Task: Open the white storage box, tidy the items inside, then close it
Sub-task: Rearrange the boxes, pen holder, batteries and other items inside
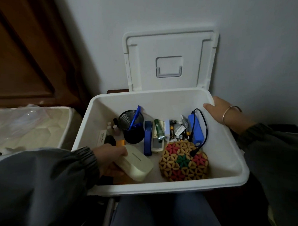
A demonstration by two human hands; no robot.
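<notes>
1. Between my hands, the white box (pixel 225 148) is sitting open, its lid (pixel 169 62) leaning on the wall.
2. My left hand (pixel 108 158) is clamping a cream case (pixel 135 164); my right hand (pixel 216 109) is gripping the rim.
3. I'm risking knocking the pen cup (pixel 131 126) just beyond my left hand.

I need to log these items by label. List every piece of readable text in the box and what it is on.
None of it can be read.
cream case held in the left hand: one line of print, too small.
white packet at the left wall: dark characters, blurred.
batteries: label marks, blurred.
grey remote: small print, illegible.
</notes>
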